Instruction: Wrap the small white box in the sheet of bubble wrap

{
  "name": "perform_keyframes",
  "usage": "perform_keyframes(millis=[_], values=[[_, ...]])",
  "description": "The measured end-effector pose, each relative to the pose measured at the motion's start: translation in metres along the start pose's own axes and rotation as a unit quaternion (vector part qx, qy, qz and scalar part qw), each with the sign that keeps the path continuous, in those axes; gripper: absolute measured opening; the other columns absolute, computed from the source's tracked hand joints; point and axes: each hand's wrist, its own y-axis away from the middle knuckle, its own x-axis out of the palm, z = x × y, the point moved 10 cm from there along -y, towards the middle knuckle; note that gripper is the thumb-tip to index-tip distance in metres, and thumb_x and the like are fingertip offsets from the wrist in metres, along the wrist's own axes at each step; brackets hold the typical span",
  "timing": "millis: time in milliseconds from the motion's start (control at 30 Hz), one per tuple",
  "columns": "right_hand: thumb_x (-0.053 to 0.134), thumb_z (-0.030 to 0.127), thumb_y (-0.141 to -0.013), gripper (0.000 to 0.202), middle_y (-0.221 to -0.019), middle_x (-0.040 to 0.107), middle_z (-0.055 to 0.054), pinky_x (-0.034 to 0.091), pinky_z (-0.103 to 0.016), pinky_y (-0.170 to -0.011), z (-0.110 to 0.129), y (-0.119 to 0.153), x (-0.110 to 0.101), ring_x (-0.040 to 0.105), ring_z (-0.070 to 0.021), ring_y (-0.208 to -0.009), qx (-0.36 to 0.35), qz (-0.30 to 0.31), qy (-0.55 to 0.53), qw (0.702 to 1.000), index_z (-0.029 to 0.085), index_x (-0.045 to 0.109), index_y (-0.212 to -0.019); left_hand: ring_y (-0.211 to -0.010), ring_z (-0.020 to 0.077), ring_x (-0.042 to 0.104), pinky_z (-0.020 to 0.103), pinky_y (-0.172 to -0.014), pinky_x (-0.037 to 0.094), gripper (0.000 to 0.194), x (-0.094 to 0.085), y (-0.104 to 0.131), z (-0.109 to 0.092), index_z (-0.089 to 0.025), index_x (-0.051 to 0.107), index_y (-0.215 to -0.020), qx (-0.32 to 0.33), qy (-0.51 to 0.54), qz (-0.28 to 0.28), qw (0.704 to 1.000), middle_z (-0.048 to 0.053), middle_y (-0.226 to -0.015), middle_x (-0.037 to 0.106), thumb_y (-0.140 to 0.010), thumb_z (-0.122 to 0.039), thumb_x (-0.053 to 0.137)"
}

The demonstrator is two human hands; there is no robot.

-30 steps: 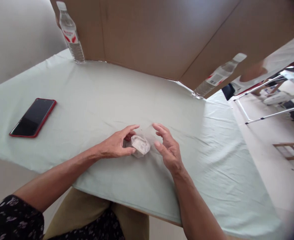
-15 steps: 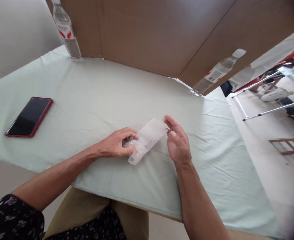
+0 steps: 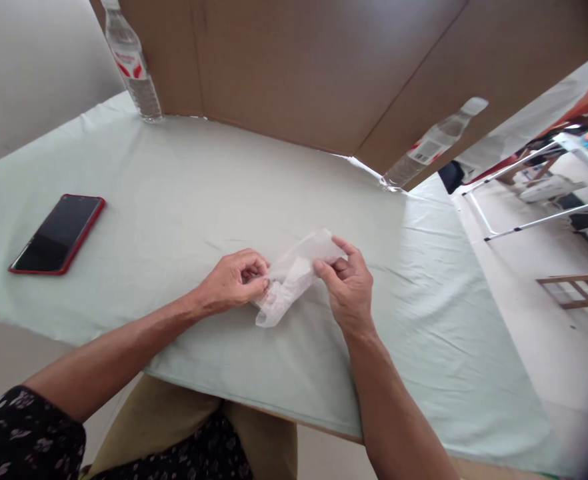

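Observation:
In the head view, a crinkled piece of translucent plastic wrap (image 3: 289,283) lies slantwise between my hands, near the table's front. Its lower end is rolled or folded over. My left hand (image 3: 237,280) pinches its left side between thumb and curled fingers. At the upper right end, my right hand (image 3: 348,280) grips the wrap, thumb on top and index finger stretched along its edge. Whether anything is inside the folds, I cannot tell.
A phone in a red case (image 3: 58,233) lies at the left on the pale green cloth (image 3: 199,180). A water bottle (image 3: 133,63) stands at the back left, another bottle (image 3: 434,143) at the back right. Behind rises a cardboard panel (image 3: 284,73). A metal frame (image 3: 519,230) stands beyond, right.
My right hand has closed on the wrap's upper end, which is now lifted and spread. My left fingers have closed into a pinch, and the wrap looks more crumpled.

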Motion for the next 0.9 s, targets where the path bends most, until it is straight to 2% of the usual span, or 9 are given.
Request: perform_keyframes(millis=[133,233,333,433,533,633,700,800,900], values=[[0.07,0.034,-0.08,0.047,-0.096,0.069,-0.004,0.054,-0.037,-0.081,0.003,-0.008,-0.025,0.066,-0.0175,-0.087,-0.041,-0.078,0.04,0.995,0.022,0.058,-0.123,-0.07,0.0116,0.057,0.024,-0.063,0.044,0.012,-0.02,-0.001,0.012,-0.017,0.054,-0.068,-0.05,0.004,-0.08,0.996,0.003,-0.085,0.065,-0.073,-0.026,0.061],[0.064,0.035,-0.085,0.033,-0.109,0.07,-0.008,0.053,-0.041,-0.086,0.03,-0.001,-0.03,0.065,-0.0215,-0.099,-0.118,-0.096,0.121,0.981,0.023,0.063,-0.116,-0.061,0.0106,0.052,0.023,-0.057,0.04,0.015,-0.031,-0.001,0.022,-0.017,0.054,-0.068,-0.103,0.003,-0.102,0.989,-0.002,-0.066,0.057,-0.072,-0.029,0.061],[0.059,0.037,-0.091,0.031,-0.118,0.07,-0.008,0.045,-0.046,-0.101,0.074,0.025,0.008,0.06,-0.0258,-0.118,-0.261,0.017,0.205,0.943,0.024,0.064,-0.119,-0.061,0.0109,0.053,0.023,-0.057,0.041,0.015,-0.037,-0.002,0.022,-0.018,0.056,-0.077,-0.11,0.006,-0.114,0.987,-0.002,-0.068,0.058,-0.069,-0.028,0.062],[0.052,0.044,-0.096,0.041,-0.123,0.07,-0.009,0.035,-0.046,-0.109,0.091,0.057,0.056,0.05,-0.0288,-0.133,-0.346,0.173,0.284,0.878,0.022,0.06,-0.13,-0.061,0.0111,0.053,0.024,-0.058,0.042,0.024,-0.039,-0.002,0.023,-0.018,0.057,-0.09,-0.107,-0.002,-0.11,0.988,-0.003,-0.071,0.06,-0.069,-0.028,0.062],[0.045,0.046,-0.099,0.042,-0.115,0.074,-0.008,0.03,-0.046,-0.11,0.082,0.058,0.066,0.05,-0.0291,-0.133,-0.331,0.197,0.376,0.842,0.021,0.062,-0.128,-0.056,0.0102,0.049,0.024,-0.056,0.039,0.026,-0.041,-0.003,0.027,-0.018,0.057,-0.095,-0.109,-0.028,-0.104,0.988,-0.005,-0.066,0.057,-0.071,-0.028,0.059],[0.038,0.045,-0.102,0.042,-0.098,0.077,-0.007,0.029,-0.047,-0.109,0.067,0.037,0.043,0.058,-0.0276,-0.12,-0.271,0.156,0.434,0.845,0.02,0.069,-0.115,-0.054,0.0101,0.046,0.024,-0.056,0.038,0.027,-0.046,-0.004,0.029,-0.019,0.057,-0.098,-0.1,-0.069,-0.112,0.986,-0.007,-0.061,0.052,-0.071,-0.025,0.055],[0.035,0.045,-0.103,0.044,-0.098,0.077,-0.006,0.03,-0.048,-0.108,0.053,0.023,0.026,0.06,-0.0273,-0.115,-0.223,0.141,0.459,0.848,0.021,0.072,-0.105,-0.055,0.0106,0.046,0.025,-0.058,0.038,0.028,-0.051,-0.005,0.028,-0.019,0.058,-0.099,-0.092,-0.113,-0.116,0.983,-0.008,-0.06,0.051,-0.071,-0.023,0.053],[0.044,0.046,-0.099,0.037,-0.103,0.077,-0.007,0.031,-0.052,-0.105,0.034,0.012,0.012,0.058,-0.0306,-0.12,-0.182,0.138,0.491,0.841,0.022,0.073,-0.101,-0.058,0.0121,0.048,0.026,-0.06,0.038,0.031,-0.054,-0.005,0.025,-0.019,0.059,-0.102,-0.091,-0.191,-0.098,0.972,-0.007,-0.06,0.053,-0.072,-0.021,0.051],[0.057,0.041,-0.091,0.027,-0.102,0.077,-0.009,0.033,-0.056,-0.102,0.029,0.009,0.009,0.056,-0.0357,-0.123,-0.191,0.128,0.5,0.835,0.022,0.072,-0.102,-0.058,0.0137,0.05,0.027,-0.059,0.038,0.035,-0.053,-0.005,0.024,-0.019,0.061,-0.106,-0.102,-0.243,-0.06,0.963,-0.006,-0.06,0.055,-0.073,-0.021,0.05]])
